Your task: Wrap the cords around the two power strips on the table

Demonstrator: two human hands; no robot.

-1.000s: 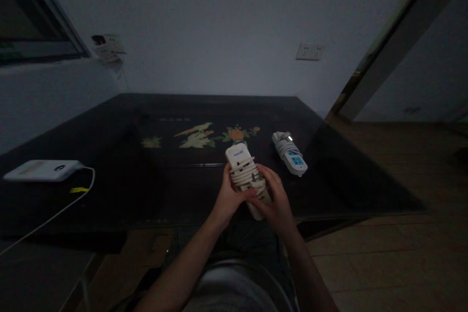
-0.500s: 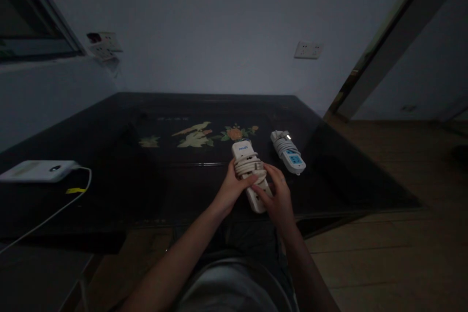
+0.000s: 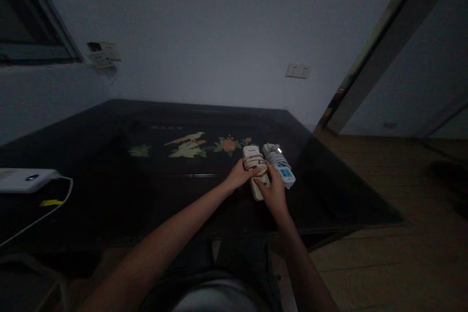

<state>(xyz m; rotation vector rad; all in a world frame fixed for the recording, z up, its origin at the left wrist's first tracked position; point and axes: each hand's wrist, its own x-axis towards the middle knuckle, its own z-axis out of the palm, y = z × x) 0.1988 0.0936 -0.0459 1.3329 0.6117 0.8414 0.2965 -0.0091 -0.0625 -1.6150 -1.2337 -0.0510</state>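
Stretches two bare forearms over the near edge of a dark table [image 3: 109,200]. Clamps both left hand [image 3: 240,174] and right hand [image 3: 275,190] on a cream power strip [image 3: 257,192], with the thumbs pressed over its front, the right one lower. Slants away from the body, with a cream cord [image 3: 253,160] wound round its upper half; cannot tell whether resting on the tabletop or held just above. Just beside the right fingers, lies a white power strip [image 3: 285,174] with blue socket faces and a grey cord [image 3: 278,158] wrapped about its far half. Well off to the left, find a white device [image 3: 22,181] with a dark oval display and a white cable [image 3: 70,187], near a yellow tag [image 3: 51,203]. Farther back, note an inlaid bird [image 3: 188,147] and an orange flower [image 3: 228,145], then a pale wall [image 3: 204,34] with a double socket [image 3: 298,70].
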